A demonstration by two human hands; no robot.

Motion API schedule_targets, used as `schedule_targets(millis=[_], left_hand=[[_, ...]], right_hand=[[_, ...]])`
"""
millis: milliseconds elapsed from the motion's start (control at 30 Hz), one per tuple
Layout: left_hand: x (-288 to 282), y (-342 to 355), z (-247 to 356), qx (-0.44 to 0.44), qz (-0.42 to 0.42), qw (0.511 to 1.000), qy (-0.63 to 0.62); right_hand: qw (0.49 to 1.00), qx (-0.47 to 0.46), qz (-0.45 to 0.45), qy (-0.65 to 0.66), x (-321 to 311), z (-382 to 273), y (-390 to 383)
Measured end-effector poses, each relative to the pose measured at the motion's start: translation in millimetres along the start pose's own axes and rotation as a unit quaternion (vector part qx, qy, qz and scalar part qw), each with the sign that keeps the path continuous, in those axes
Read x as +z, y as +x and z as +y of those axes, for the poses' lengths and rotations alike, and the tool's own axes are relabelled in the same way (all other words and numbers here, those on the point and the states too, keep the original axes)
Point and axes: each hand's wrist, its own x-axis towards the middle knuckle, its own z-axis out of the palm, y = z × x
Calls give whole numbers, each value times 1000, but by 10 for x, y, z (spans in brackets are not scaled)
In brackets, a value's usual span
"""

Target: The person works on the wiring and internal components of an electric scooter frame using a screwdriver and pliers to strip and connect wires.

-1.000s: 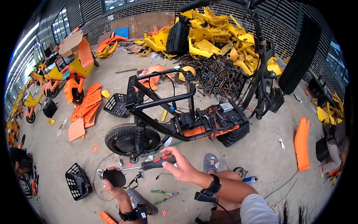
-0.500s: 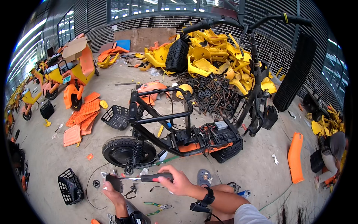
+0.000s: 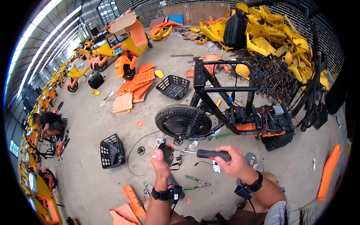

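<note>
My right hand (image 3: 237,161) is wrapped around the black-and-red handle of a screwdriver (image 3: 213,154), its metal shaft pointing left. The tip reaches a dark, curved plate-like part (image 3: 165,155), whose exact kind I cannot make out. My left hand (image 3: 160,167) grips that part from below, thumb against it. Beyond both hands stands a stripped black scooter frame (image 3: 228,90) with its rear wheel (image 3: 183,120) nearest my left hand. On the floor below the screwdriver lie pliers (image 3: 195,183) with green-and-yellow handles. A small toothed gear (image 3: 141,150) rests left of my left hand.
Black baskets (image 3: 112,151) (image 3: 173,87) stand on the floor to the left and behind the wheel. Orange panels (image 3: 137,88) and a heap of yellow shells (image 3: 270,37) lie farther back. Parked scooters (image 3: 129,45) fill the far left, where another person (image 3: 50,125) crouches.
The view has swung left, so the scooter frame and floor items sit farther right. Both hands still hold the dark part and the screwdriver, with my left forearm now showing more.
</note>
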Motion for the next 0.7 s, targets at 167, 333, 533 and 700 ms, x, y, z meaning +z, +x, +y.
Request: schedule_targets(millis=[167, 333, 533, 700], left_hand=[[40, -48, -13, -4, 33, 999, -8], [103, -42, -123, 59, 56, 996, 46], [127, -34, -13, 36, 71, 996, 39], [154, -13, 38, -20, 27, 997, 64]], right_hand=[[995, 73, 40, 51, 102, -37, -33], [946, 242, 85, 200, 185, 29, -86], [926, 268, 40, 265, 133, 47, -59], [998, 56, 31, -14, -8, -25, -27]])
